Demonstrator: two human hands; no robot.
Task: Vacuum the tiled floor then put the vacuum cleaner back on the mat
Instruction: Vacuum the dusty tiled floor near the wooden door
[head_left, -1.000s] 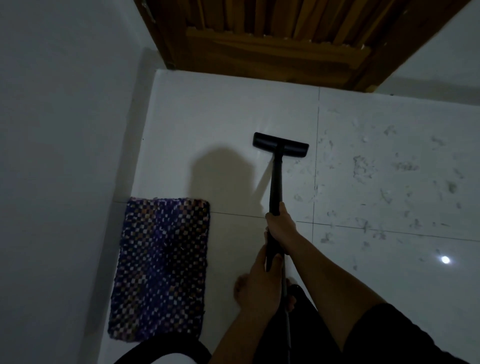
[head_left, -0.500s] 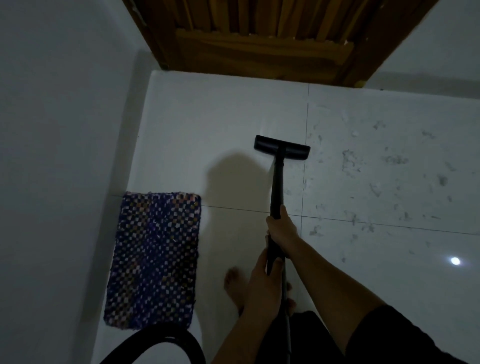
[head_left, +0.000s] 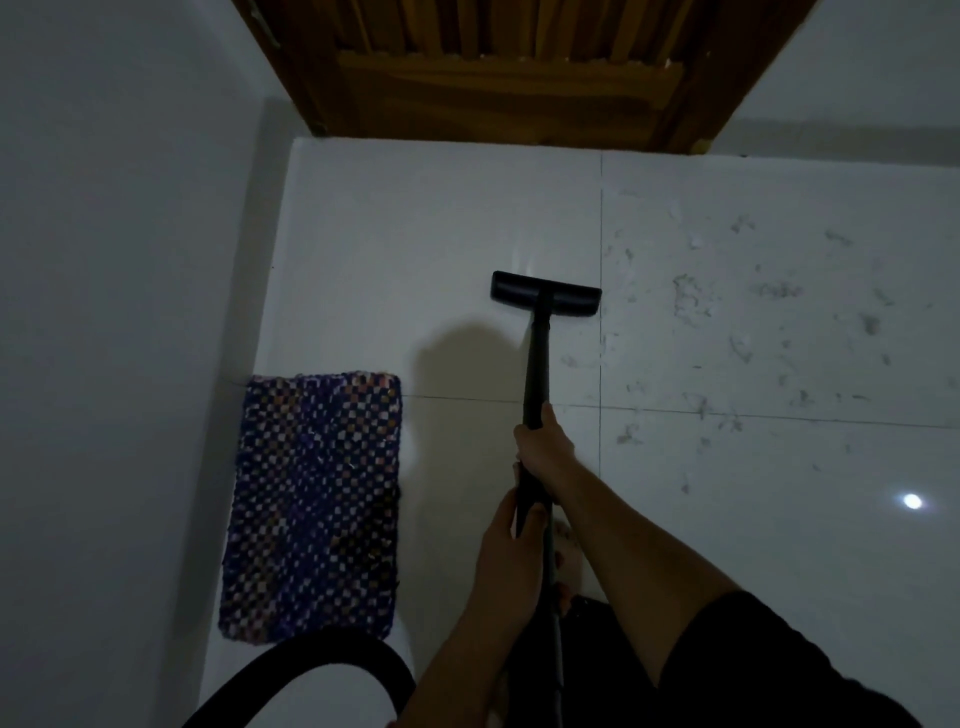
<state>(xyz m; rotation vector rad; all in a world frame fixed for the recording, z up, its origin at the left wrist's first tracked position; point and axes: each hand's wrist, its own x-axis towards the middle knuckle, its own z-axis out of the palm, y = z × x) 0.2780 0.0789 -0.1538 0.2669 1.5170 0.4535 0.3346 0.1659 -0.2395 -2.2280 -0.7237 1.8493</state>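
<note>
**Both hands on the wand, floor head parked at the tile seam**

Your right hand (head_left: 543, 447) sits higher up the black vacuum wand (head_left: 537, 364), its fingers (head_left: 524, 434) wrapped closed around the tube with the thumb lying along the top. Your left hand (head_left: 511, 561) is just below it, nearer your body, and its fingers curl shut around the same tube; the two hands are close together, almost touching. The wand runs straight ahead of your right hand, away from you, and ends in the flat black rectangular floor head (head_left: 545, 300), which rests on the white glossy tiled floor (head_left: 415, 234). The head's right end lies just at the vertical grout line, well clear of your fingers.

To the right of that line the tiles are scattered with grey dust and fluff (head_left: 691, 301); the tile under and left of the head looks clean. The purple-and-white checked woven mat (head_left: 314, 504) lies flat on the floor to your left, beside the grey wall (head_left: 114, 312), well apart from the floor head. A black curved hose (head_left: 311, 654) loops across the near edge of the mat. A brown wooden door (head_left: 509, 73) stands ahead. A bare foot (head_left: 563, 540) shows beneath your hands.
</note>
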